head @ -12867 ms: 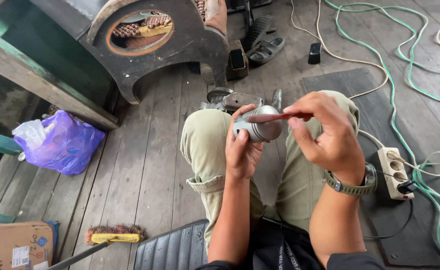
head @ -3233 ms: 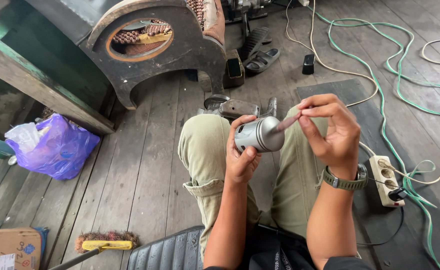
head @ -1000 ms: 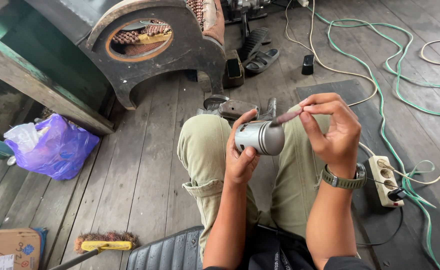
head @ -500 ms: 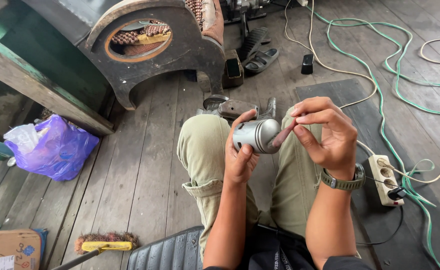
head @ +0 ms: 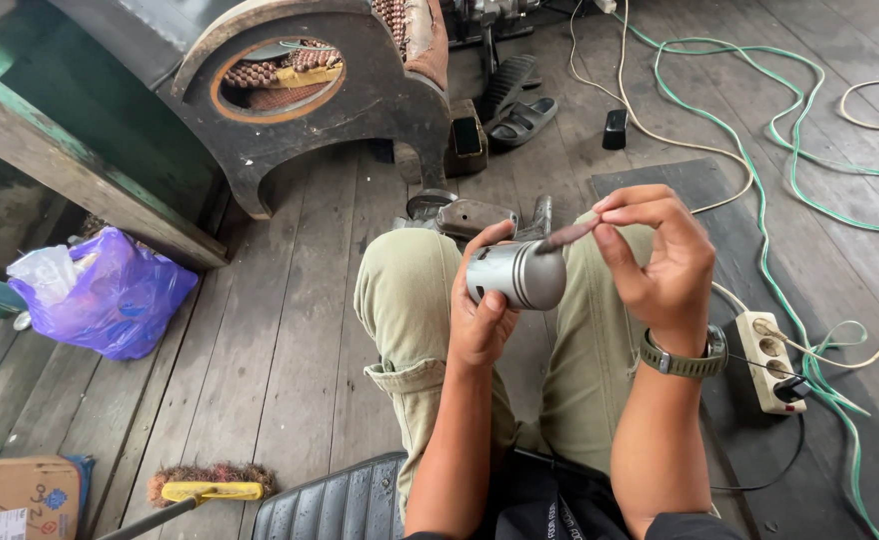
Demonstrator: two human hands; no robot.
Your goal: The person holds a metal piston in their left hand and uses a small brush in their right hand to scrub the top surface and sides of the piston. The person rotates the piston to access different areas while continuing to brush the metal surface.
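Observation:
My left hand [head: 480,310] grips a grey metal piston [head: 516,274], held sideways above my knees with its ringed crown pointing right. My right hand [head: 660,255] pinches a thin reddish strip [head: 565,235] between thumb and fingers. The strip's tip rests on the top edge of the piston's crown. A watch [head: 685,360] sits on my right wrist. I sit with both legs in olive trousers [head: 405,300] over a wooden plank floor.
Metal engine parts [head: 465,213] lie on the floor just past my knees. A dark arched wooden piece [head: 310,90], sandals [head: 520,110], a purple plastic bag [head: 110,295], a brush [head: 210,485], a power strip [head: 772,360] and green and white cables [head: 790,170] surround me.
My right hand has lifted the strip from the face of the piston's crown up to its top edge. The left hand keeps the piston almost still.

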